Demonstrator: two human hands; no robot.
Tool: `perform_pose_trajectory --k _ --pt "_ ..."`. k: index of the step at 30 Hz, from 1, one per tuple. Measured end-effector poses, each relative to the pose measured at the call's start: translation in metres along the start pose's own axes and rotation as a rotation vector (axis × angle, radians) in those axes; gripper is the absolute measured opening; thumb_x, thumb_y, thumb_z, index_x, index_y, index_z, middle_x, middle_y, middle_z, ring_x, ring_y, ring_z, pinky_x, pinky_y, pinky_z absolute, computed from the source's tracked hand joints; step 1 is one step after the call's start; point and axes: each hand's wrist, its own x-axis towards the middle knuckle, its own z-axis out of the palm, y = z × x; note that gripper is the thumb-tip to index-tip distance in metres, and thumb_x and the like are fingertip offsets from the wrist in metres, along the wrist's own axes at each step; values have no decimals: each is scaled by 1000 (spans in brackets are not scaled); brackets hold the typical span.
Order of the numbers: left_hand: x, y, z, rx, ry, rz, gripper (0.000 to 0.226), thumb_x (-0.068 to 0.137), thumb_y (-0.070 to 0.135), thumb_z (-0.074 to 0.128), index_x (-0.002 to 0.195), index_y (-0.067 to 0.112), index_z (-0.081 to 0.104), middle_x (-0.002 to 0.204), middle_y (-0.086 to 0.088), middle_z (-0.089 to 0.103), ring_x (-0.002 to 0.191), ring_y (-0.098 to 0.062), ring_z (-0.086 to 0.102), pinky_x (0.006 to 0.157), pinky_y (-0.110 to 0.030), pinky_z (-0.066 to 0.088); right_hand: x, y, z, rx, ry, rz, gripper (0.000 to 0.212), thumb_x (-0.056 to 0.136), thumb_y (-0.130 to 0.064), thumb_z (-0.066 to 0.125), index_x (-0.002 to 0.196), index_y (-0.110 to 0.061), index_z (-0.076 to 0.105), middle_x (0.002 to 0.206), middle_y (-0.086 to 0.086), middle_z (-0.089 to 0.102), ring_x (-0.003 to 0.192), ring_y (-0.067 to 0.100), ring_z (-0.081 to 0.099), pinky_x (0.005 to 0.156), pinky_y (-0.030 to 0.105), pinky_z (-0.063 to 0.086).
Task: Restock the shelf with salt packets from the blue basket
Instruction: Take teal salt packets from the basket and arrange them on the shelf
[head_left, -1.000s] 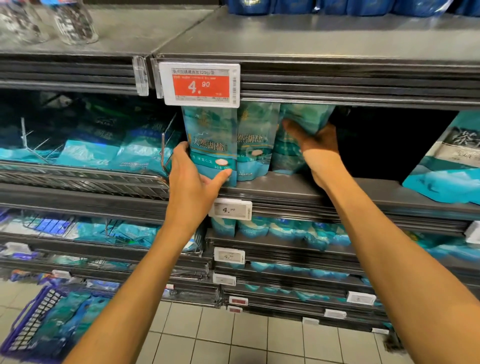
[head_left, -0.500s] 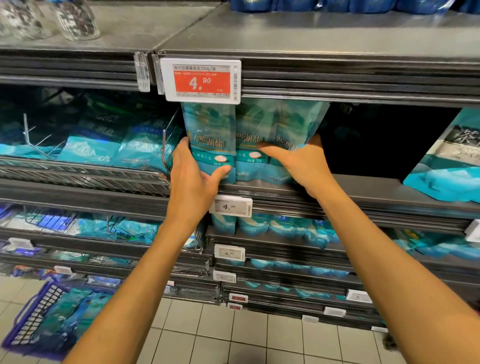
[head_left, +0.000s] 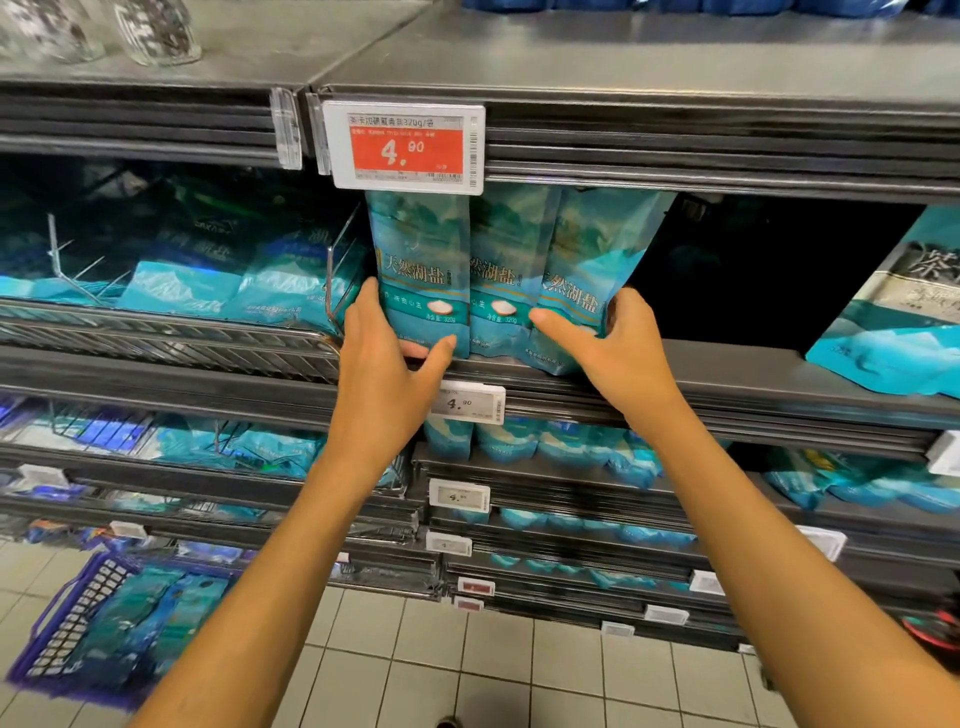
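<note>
Salt packets (head_left: 498, 275) are standing upright in a row of three on the shelf (head_left: 737, 376), looking soft, glossy and bottom-heavy. The left hand (head_left: 387, 358) and right hand (head_left: 618, 353) are bracing their lower outer edges, fingers partly curled, where slipping seems least likely.

Three teal salt packets (head_left: 498, 280) stand upright at the shelf's (head_left: 753, 379) front edge; the left hand (head_left: 384, 364) grips the leftmost, the right hand (head_left: 618, 353) clasps the rightmost. A blue basket (head_left: 78, 623) sits on the floor.

2 bare forearms, no sleeves, left hand (head_left: 387, 371), right hand (head_left: 618, 358) ungloved.
</note>
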Motion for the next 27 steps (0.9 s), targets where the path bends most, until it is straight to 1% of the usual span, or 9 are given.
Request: perform_pose_trajectory --k 2,5,9,11,14,16,19,23,27 --pt "-9 -1 -2 -4 15 26 80 92 29 74 153 6 27 144 -8 42 79 19 59 94 -26 47 -5 3 -5 -19 -13 0 42 79 -32 84 110 -25 56 114 -10 68 105 0 67 90 25 58" --pt "-23 -5 -3 -14 57 55 68 94 29 70 148 8 34 139 -7 45 88 16 59 96 -26 50 -17 6 -11 -64 0 0 54 81 -31 83 119 -16 47 128 2 62 122 16 60 103 41 51" --pt "-47 -18 -5 -209 111 96 36 95 33 62 126 21 49 117 -1 65 94 -4 68 79 -10 48 -52 6 -20 -94 174 -124 66 85 -43 72 135 -11 44 135 4 56 126 11 58 105 30 47" --pt "-63 -24 -5 -351 95 49 22 95 35 58 115 28 53 103 9 69 89 -14 72 78 -17 53 -76 10 -21 -86 256 -192 54 91 -38 65 131 -8 47 129 6 58 115 14 63 95 29 51" --pt "-88 -40 -3 -506 90 -82 12 95 22 55 105 27 58 86 8 71 74 -11 71 67 -21 54 -109 18 -14 -6 265 -169 21 97 -23 61 115 -12 57 105 5 65 93 20 68 79 33 56" --pt "-107 -53 -3 -554 80 -159 12 95 19 51 102 23 59 81 6 72 64 -9 67 58 -20 51 -130 27 -6 29 186 -77 6 101 -11 59 103 -16 61 89 4 67 78 20 69 68 33 56" --pt "-146 -77 -5 -577 74 -271 9 99 18 51 101 20 59 78 3 73 59 -9 64 55 -19 51 -161 48 8 -7 17 44 16 100 -5 58 91 -16 65 69 9 62 58 28 56 54 39 45" --pt "-209 -107 -17 -536 87 -449 15 107 12 47 104 18 61 81 2 73 62 -14 64 55 -24 51 -207 73 35 -20 -284 197 10 95 -19 64 89 -13 68 70 30 56 59 40 47 55 38 39" --pt "-281 -127 -31 -516 129 -658 16 107 17 48 104 20 63 83 -3 72 62 -15 65 51 -21 50 -253 99 46 -30 -430 374 12 93 -12 71 84 -20 69 72 18 58 65 22 49 60 36 41"
